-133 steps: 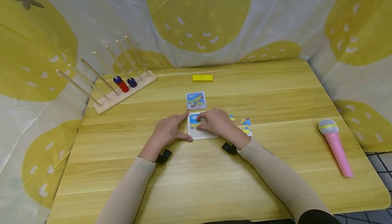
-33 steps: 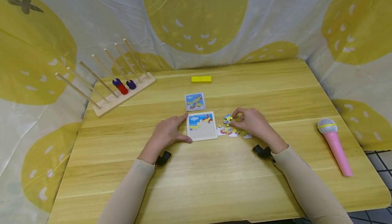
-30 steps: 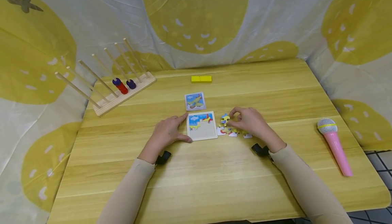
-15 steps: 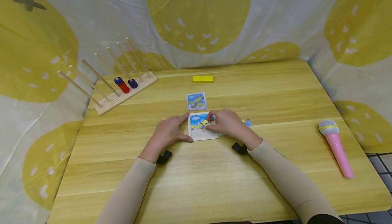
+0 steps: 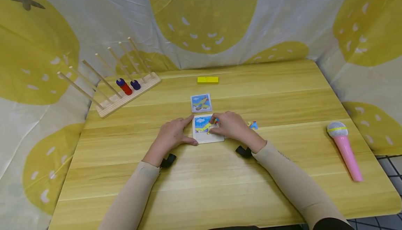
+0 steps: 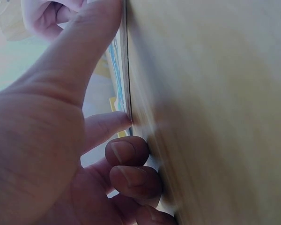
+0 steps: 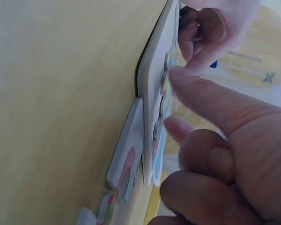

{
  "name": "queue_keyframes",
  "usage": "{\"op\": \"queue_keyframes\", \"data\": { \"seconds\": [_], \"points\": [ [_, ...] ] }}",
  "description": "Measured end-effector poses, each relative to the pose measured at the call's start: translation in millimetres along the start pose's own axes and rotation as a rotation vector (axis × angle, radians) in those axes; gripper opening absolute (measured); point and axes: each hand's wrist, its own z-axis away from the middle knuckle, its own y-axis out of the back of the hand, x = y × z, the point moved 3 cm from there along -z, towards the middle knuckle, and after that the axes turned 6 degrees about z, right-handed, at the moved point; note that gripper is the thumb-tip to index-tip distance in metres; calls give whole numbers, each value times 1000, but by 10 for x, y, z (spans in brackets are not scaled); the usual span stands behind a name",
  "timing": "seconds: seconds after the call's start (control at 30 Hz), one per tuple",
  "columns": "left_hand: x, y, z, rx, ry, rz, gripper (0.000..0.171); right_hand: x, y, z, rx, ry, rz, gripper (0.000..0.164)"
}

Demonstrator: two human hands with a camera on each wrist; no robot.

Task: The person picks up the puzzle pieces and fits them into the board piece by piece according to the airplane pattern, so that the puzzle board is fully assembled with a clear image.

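The pale puzzle board [image 5: 207, 139] lies flat on the table, its upper part covered with blue sky and yellow airplane pieces. My left hand [image 5: 172, 132] stays at its left side, straight thumb and index finger touching the board's edge near two corners. The other left fingers [image 6: 133, 178] bend loosely against the tabletop. Over the board, thumb and index finger of my right hand [image 5: 230, 123] hold a yellow puzzle piece [image 5: 208, 128] down among the laid pieces, partly hidden by the fingers. Loose puzzle pieces [image 5: 253, 125] lie right of the board, mostly behind the right hand.
Behind the board is an airplane picture card [image 5: 201, 103], and farther back a yellow block [image 5: 207, 80]. A wooden peg rack [image 5: 128, 99] with red and purple rings stands at the left back. At the right lies a pink microphone [image 5: 344, 151].
My right hand has picked a yellow and blue piece from the loose pile, carried it left over the board and set it low beside the laid pieces. The left hand stays in place.
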Motion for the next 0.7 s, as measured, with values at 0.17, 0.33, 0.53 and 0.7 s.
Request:
{"op": "queue_keyframes", "data": {
  "seconds": [0.17, 0.33, 0.53, 0.7],
  "points": [
    [6, 7, 3, -3, -1, -2, 114, -23, -4, 5, 6, 5, -24, 34],
    [7, -2, 3, -4, -2, -4, 113, -49, -37, -7, 1, 26, -8, 27],
    [10, 0, 2, -5, -2, 1, 114, -45, -60, -20, -8, -6, -21, 26],
    [-5, 3, 3, -6, 5, 7, 114, -22, -23, -1, -3, -29, -97, 28]
  ]
}}
